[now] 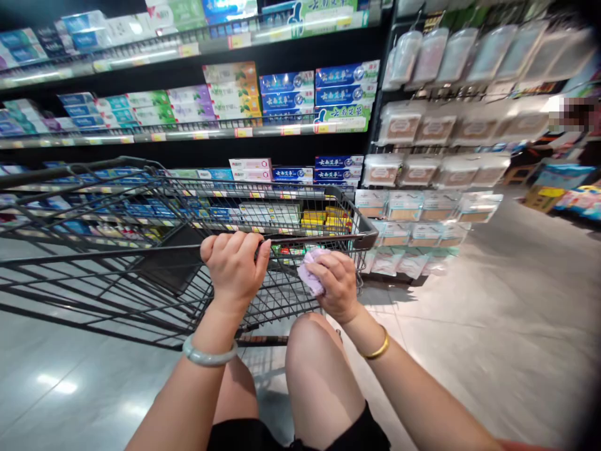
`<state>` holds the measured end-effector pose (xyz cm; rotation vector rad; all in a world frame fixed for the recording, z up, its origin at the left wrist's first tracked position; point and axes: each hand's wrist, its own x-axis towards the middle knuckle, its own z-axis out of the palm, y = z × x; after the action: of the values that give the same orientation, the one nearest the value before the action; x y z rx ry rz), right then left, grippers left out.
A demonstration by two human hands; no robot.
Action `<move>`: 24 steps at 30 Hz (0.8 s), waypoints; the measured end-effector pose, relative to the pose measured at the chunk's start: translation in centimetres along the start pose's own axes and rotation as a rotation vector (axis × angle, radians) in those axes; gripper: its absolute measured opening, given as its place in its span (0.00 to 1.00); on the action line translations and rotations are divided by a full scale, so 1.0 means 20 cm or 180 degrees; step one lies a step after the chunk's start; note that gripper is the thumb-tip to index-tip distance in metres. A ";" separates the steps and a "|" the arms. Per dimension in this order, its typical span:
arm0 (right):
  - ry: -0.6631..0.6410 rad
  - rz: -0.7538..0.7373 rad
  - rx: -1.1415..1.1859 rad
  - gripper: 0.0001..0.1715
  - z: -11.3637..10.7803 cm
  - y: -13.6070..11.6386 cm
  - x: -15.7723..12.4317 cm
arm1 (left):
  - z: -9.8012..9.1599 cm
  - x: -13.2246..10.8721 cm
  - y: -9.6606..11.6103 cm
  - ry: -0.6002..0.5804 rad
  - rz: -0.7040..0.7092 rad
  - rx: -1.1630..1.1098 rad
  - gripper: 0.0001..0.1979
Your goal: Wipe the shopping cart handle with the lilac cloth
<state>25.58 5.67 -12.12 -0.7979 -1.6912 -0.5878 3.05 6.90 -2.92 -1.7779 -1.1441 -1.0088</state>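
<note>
My left hand point(236, 266) is wrapped around the top rail of a black wire shopping cart point(300, 241), its thumb lying along the bar. A pale bangle circles that wrist. Just to the right, my right hand point(337, 283) grips a crumpled lilac cloth point(312, 270), which bulges out past the fingertips close to the cart's side mesh. Whether the cloth touches the wire I cannot tell. A gold bangle is on the right wrist. My bent knees are below, near the cart's lower edge.
Beyond the cart, shelves point(188, 134) hold rows of boxed toothpaste point(286, 91). Packaged goods point(436, 122) hang on hooks at the shelf end. Grey tiled floor point(474, 326) extends to the right, where a person point(570, 128) is far off beside stacked goods point(563, 178).
</note>
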 end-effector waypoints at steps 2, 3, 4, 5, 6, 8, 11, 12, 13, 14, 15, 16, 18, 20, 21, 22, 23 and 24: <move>0.0180 0.0332 -0.0043 0.21 0.04 -0.04 -0.09 | 0.00 0.00 0.00 -0.0008 0.0028 -0.0007 0.10; 0.0259 0.0515 -0.0055 0.22 0.05 -0.05 -0.14 | -0.01 0.00 0.00 -0.0015 0.0033 -0.0012 0.10; 0.0322 0.0670 -0.0057 0.22 0.05 -0.07 -0.18 | -0.01 0.00 0.00 -0.0023 0.0039 -0.0020 0.10; 0.0358 0.0780 -0.0046 0.23 0.05 -0.08 -0.20 | -0.01 0.00 -0.01 -0.0033 0.0045 -0.0027 0.10; 0.0368 0.0847 -0.0028 0.24 0.04 -0.09 -0.21 | -0.01 0.00 -0.01 -0.0039 0.0045 -0.0034 0.10; 0.0367 0.0912 0.0016 0.26 0.01 -0.11 -0.19 | -0.02 0.00 -0.01 -0.0057 0.0034 -0.0046 0.11; 0.0464 0.0961 -0.0021 0.26 -0.03 -0.10 -0.08 | -0.02 0.00 -0.01 -0.0102 0.0005 -0.0050 0.11; 0.0500 0.0960 -0.0063 0.26 -0.04 -0.09 -0.06 | -0.02 0.00 -0.01 -0.0111 0.0006 -0.0045 0.12; 0.0518 0.0961 -0.0111 0.26 -0.04 -0.08 -0.05 | -0.02 0.00 -0.01 -0.0118 0.0010 -0.0037 0.12; 0.0521 0.0975 -0.0158 0.26 -0.04 -0.06 -0.06 | -0.02 0.00 -0.01 -0.0118 0.0017 -0.0026 0.12; 0.0511 0.1006 -0.0199 0.26 -0.04 -0.04 -0.09 | -0.02 0.00 -0.01 -0.0119 0.0030 -0.0012 0.12; 0.0494 0.1048 -0.0232 0.25 -0.04 -0.03 -0.14 | -0.02 0.00 -0.01 -0.0121 0.0039 0.0002 0.12; 0.0454 0.1164 -0.0269 0.25 -0.03 0.00 -0.27 | -0.02 0.00 -0.01 -0.0112 0.0043 0.0027 0.12; 0.0408 0.1284 -0.0259 0.23 -0.02 0.00 -0.38 | -0.02 0.00 -0.01 -0.0087 0.0037 0.0042 0.12; 0.0386 0.1335 -0.0233 0.22 -0.03 0.00 -0.42 | -0.02 0.00 -0.01 -0.0069 0.0023 0.0048 0.12; 0.0363 0.1381 -0.0193 0.22 -0.03 -0.01 -0.43 | -0.02 0.00 0.00 -0.0056 0.0011 0.0050 0.12; 0.0350 0.1408 -0.0143 0.22 -0.03 -0.02 -0.42 | -0.02 0.00 0.00 -0.0047 0.0004 0.0046 0.12; 0.0353 0.1411 -0.0086 0.22 -0.04 -0.03 -0.39 | -0.01 0.00 0.00 -0.0029 0.0001 0.0036 0.12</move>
<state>26.84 3.08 -19.43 -1.0993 -1.3494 -0.3396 2.99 6.66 -2.81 -1.7755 -1.1529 -0.9929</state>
